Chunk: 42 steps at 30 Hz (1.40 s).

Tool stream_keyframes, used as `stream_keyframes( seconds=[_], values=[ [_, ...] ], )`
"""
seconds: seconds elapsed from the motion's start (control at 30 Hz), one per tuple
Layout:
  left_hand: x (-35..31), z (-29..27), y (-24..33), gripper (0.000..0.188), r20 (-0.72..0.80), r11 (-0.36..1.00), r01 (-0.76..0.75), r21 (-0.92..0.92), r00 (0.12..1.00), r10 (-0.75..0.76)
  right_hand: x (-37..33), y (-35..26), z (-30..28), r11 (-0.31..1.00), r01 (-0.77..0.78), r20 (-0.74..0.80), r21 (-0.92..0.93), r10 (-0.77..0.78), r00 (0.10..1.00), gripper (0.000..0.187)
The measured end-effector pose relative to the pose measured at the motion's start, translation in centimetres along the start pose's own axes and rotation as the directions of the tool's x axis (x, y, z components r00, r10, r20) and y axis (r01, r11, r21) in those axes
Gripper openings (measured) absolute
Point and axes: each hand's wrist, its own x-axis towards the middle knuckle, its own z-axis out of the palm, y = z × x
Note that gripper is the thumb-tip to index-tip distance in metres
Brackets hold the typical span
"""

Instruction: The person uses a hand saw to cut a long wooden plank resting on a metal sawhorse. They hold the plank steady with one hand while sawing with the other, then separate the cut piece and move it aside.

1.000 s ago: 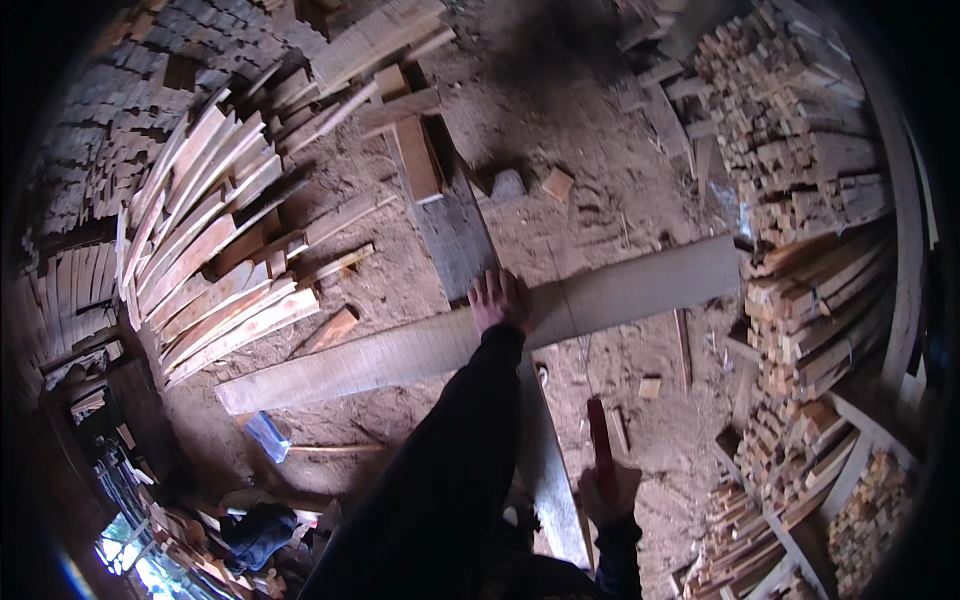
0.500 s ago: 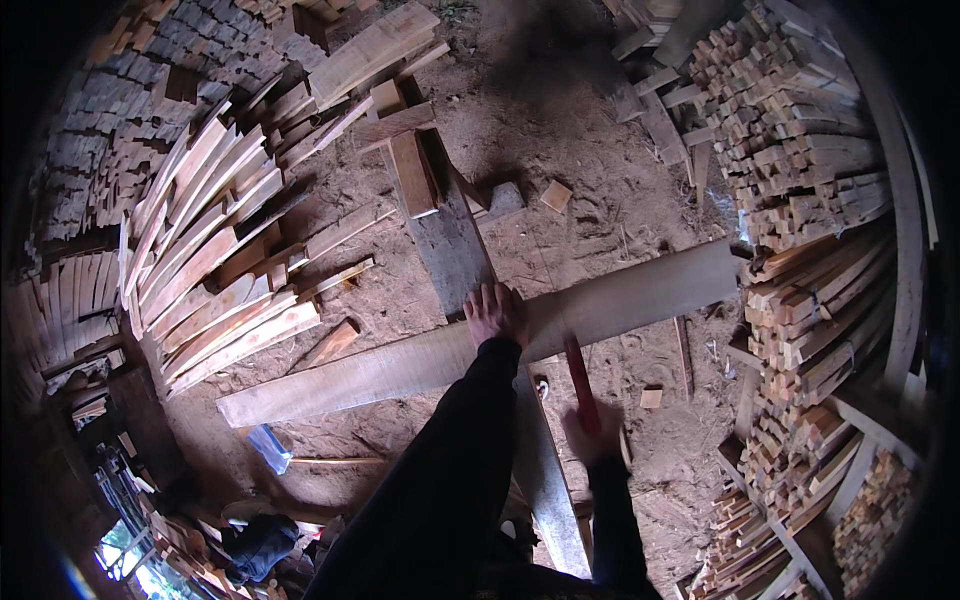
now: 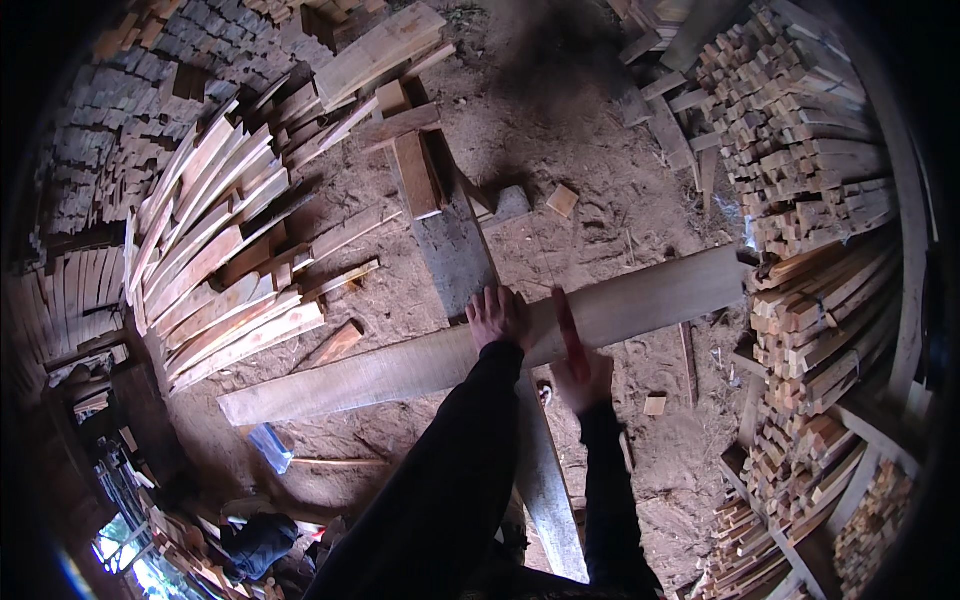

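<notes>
A long pale wooden board (image 3: 650,297) lies crosswise over a narrower grey plank (image 3: 450,255) that runs away from me. My left hand (image 3: 497,318) presses down on the board where the two cross, its fingers bent over the far edge. Just right of it, my right hand (image 3: 582,380) is closed round the near end of a long, narrow red tool, apparently a handsaw (image 3: 566,325), which reaches across the board. The tool is blurred and seen edge-on, so its blade cannot be made out. A wooden block (image 3: 416,178) rests on the plank's far end.
Loose cut boards (image 3: 215,240) are heaped at the left. Tall stacks of wood strips (image 3: 800,170) line the right side. Small offcuts (image 3: 563,200) lie on the dirt floor (image 3: 620,440). A blue-white plastic piece (image 3: 270,448) sits below the board's left end.
My right hand and the red handsaw have moved forward, away from me, across the board. My left hand stays in place on the board.
</notes>
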Motion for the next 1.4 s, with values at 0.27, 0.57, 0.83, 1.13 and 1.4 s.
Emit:
stream_keyframes(
  seconds=[0.27, 0.57, 0.83, 1.13, 1.4],
  values=[
    [-0.2, -0.2, -0.1, 0.018, -0.048, 0.999, -0.025, -0.027, 0.999, 0.024, -24.6, 5.0, -7.8, 0.894, -0.321, 0.022, -0.312, 0.344, 0.939, 0.026],
    [-0.1, -0.1, -0.2, 0.018, -0.074, 0.998, -0.06, 0.025, 0.995, 0.061, 0.2, -0.7, -1.5, 0.994, 0.092, 0.056, -0.067, -0.088, 0.995, 0.017],
    [0.1, -0.4, -0.1, 0.019, -0.149, 0.999, -0.04, 0.029, 0.988, 0.044, -20.9, 2.7, -7.4, 0.888, -0.191, 0.053, -0.419, 0.234, 0.971, 0.015],
    [0.2, -1.0, 0.1, 0.021, -0.012, 1.0, -0.012, -0.023, 1.0, 0.012, 1.2, -1.5, -0.3, 0.992, 0.05, 0.005, -0.115, -0.05, 0.999, 0.021],
    [0.0, -1.4, -0.9, 0.025, 0.151, 0.994, 0.073, -0.083, 0.987, -0.06, -18.3, -6.0, -7.7, 0.951, -0.191, 0.016, -0.244, 0.201, 0.98, 0.03]
  ],
)
